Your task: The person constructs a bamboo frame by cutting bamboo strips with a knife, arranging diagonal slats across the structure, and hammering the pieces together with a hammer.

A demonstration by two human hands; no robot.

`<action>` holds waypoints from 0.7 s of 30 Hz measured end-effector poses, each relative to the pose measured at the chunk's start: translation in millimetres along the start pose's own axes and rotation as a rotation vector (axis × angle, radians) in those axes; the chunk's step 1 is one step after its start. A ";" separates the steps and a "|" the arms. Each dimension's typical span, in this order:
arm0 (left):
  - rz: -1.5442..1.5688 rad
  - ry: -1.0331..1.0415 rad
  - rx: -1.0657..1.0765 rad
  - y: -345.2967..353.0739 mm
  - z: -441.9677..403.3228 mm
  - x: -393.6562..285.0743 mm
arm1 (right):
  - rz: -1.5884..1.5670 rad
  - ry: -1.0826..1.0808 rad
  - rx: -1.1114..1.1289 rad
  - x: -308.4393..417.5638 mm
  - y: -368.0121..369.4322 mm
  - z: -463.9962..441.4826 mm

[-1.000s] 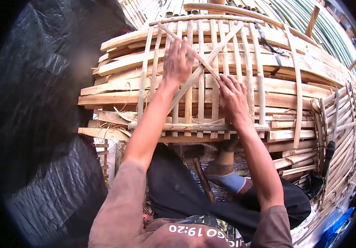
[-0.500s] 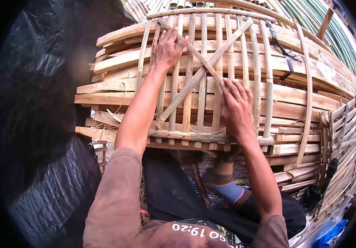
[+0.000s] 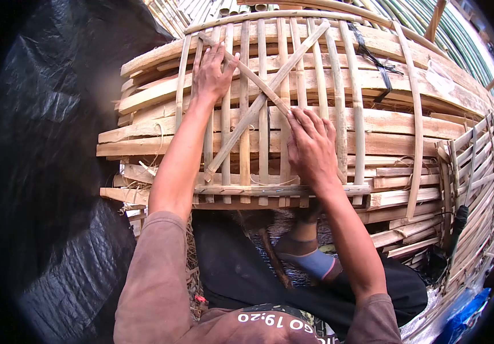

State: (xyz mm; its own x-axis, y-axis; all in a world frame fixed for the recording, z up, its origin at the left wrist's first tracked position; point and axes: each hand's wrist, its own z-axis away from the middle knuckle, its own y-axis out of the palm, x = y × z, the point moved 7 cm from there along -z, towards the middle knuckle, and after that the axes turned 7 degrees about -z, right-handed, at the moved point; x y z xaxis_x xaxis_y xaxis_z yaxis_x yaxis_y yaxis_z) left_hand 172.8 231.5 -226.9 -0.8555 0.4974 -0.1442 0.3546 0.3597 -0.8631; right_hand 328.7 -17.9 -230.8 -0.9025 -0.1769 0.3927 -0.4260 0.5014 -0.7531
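A bamboo panel [image 3: 262, 146] of upright slats tied to crossbars lies in front of me. Two diagonal bamboo strips cross in an X over the slats. My left hand [image 3: 211, 77] rests on the upper left part of one diagonal bamboo strip [image 3: 264, 88], fingers stretched and thumb apart. Lower down the same strip, my right hand [image 3: 313, 143] has its fingers bent over it and covers part of it. The other diagonal strip [image 3: 241, 129] runs from upper right to lower left, and neither hand touches it.
Stacked split timber [image 3: 144, 129] lies beneath the panel. Black plastic sheeting [image 3: 57, 172] hangs at left. A slatted bamboo piece [image 3: 479, 183] leans at right, near a black cord [image 3: 459, 221]. Black ties [image 3: 382, 69] and green bamboo poles [image 3: 396, 26] are farther back.
The panel and timber appear shifted slightly left in the view. Both hands keep their places on the same diagonal strip, and the strips still cross the same way.
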 end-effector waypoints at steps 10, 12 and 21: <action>0.009 -0.021 0.020 -1.9 1.4 -1.3 | -0.021 0.022 0.010 -0.7 1.2 -0.2; 0.006 -0.019 0.015 -1.5 1.2 -1.4 | -0.016 0.020 0.005 -2.2 3.0 0.5; -0.109 -0.056 0.201 -22.2 22.2 -25.5 | 0.023 -0.022 -0.017 -4.1 4.4 1.7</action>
State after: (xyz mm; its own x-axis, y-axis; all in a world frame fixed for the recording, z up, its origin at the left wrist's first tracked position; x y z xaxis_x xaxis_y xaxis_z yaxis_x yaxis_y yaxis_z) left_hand 178.4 193.3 -214.8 -0.9063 0.4173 -0.0668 0.1814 0.2412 -0.9534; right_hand 330.4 -16.4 -236.6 -0.9132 -0.1840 0.3635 -0.4043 0.5194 -0.7528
